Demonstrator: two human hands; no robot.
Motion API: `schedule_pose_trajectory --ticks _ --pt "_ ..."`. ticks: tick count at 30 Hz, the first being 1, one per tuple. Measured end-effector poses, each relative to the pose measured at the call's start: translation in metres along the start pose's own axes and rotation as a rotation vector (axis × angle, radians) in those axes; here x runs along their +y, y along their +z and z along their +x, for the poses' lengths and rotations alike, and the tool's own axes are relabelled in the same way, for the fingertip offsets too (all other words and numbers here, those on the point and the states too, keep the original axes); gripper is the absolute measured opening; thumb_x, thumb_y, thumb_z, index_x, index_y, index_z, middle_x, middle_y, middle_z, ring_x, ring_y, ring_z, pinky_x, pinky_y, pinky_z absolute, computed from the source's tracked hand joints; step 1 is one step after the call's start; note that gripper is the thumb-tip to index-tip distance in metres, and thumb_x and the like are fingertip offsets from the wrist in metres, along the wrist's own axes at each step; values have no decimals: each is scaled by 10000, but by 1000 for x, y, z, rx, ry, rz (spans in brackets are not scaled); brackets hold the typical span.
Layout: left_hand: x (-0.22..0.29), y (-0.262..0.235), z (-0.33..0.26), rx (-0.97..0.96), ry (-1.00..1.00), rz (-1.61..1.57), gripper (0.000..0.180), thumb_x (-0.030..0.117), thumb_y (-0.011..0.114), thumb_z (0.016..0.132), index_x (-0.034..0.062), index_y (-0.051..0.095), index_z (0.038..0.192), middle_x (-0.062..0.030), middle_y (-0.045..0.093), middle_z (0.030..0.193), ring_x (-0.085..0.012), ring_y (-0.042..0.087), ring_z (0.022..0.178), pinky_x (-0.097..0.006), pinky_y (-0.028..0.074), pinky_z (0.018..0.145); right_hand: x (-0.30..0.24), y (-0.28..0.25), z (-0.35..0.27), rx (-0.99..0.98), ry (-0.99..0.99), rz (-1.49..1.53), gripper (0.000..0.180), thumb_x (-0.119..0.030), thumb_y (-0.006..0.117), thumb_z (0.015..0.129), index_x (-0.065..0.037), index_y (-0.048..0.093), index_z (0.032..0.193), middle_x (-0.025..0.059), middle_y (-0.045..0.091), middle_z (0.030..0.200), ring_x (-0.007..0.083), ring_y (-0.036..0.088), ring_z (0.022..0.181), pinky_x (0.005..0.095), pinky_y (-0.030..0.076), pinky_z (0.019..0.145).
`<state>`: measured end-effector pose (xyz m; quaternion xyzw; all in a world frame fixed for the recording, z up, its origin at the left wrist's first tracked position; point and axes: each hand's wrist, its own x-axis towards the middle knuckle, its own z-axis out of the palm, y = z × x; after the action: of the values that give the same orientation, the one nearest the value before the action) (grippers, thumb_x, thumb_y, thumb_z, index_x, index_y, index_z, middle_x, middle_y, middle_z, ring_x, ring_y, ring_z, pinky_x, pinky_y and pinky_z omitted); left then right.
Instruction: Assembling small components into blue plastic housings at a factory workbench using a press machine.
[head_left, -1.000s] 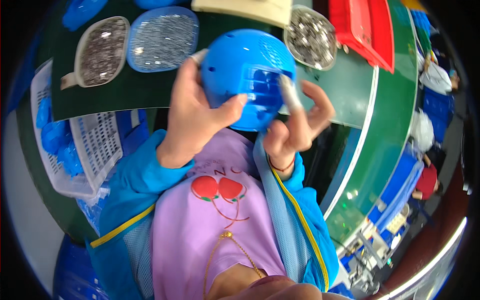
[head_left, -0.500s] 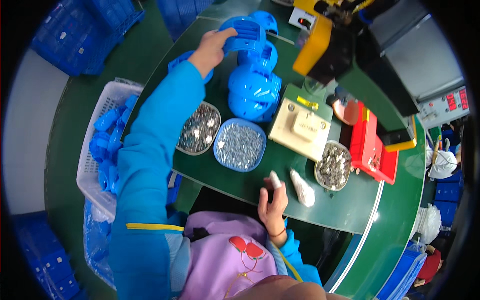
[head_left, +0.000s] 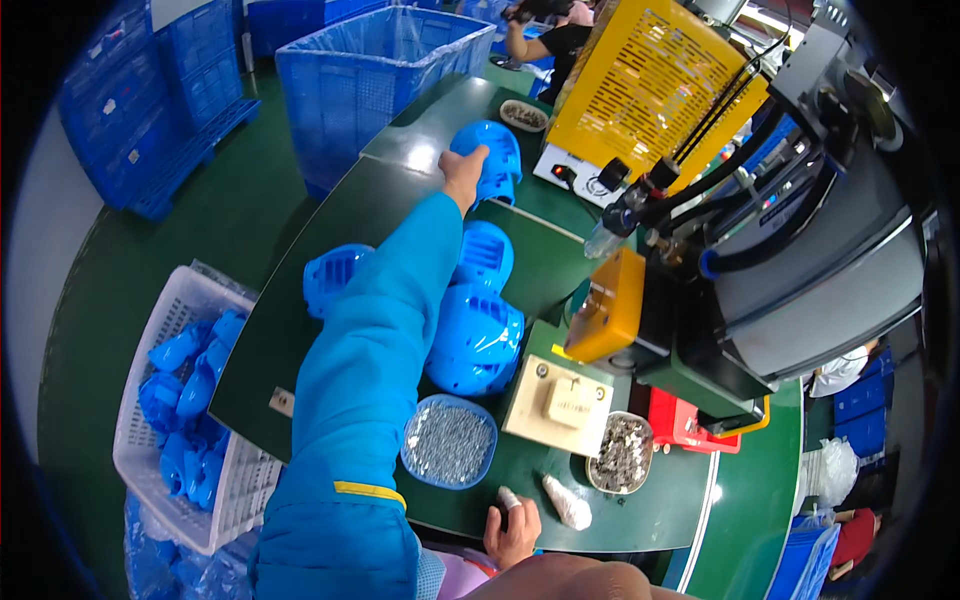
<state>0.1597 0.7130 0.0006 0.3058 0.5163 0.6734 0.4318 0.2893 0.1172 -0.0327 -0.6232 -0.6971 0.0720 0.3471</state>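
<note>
My left hand [head_left: 463,178] reaches to the far part of the table, its fingers closed on the left edge of a glossy blue plastic shell [head_left: 492,150]. The shell is rounded and has slots. Nearer, under and beside my sleeve, are another blue shell [head_left: 486,255], a stack of blue shells [head_left: 474,345] and a separate slotted shell [head_left: 333,278]. My right hand [head_left: 514,532] rests at the table's near edge, thumb and index finger apart, with nothing in it. White wrapping covers one fingertip. Beside it lies a white wrapped, cone-shaped object [head_left: 568,503].
A blue tray of small metal pins [head_left: 448,442] and a bowl of metal parts [head_left: 620,453] flank a beige fixture block [head_left: 558,404]. The yellow-and-black machine [head_left: 610,305] overhangs the right. A white basket [head_left: 140,440] of blue parts stands left; a blue bin [head_left: 350,110] stands beyond.
The view has tilted up toward the table's far end. My left hand has moved farther away with the blue shell, to where another shell stood. My right hand stays near the edge.
</note>
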Motion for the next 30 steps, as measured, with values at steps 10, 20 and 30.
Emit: schedule_pose_trajectory --ticks 10,20,30 --pt "51 -28 -8 -321 237 1076 1136 669 807 654 -159 442 1342 -312 522 1336 -367 582 1198 -462 520 945 -6 -2 9 -25 -13 -15 374 -74 718 810 34 607 1151 186 610 947 340 582 816 425 486 725" --pt "27 -103 -75 -823 -153 723 786 311 862 726 12 502 1357 -226 558 1320 -350 588 1169 -467 498 952 -7 -4 12 16 -38 4 335 -77 726 824 14 596 1119 185 595 961 350 585 847 428 483 741" --pt "113 -165 -80 -81 482 397 627 258 845 747 8 560 1246 -116 639 1098 -203 629 980 -376 527 822 -12 -5 8 91 -65 38 276 -32 717 828 22 625 1082 164 594 935 298 593 763 376 495 668"
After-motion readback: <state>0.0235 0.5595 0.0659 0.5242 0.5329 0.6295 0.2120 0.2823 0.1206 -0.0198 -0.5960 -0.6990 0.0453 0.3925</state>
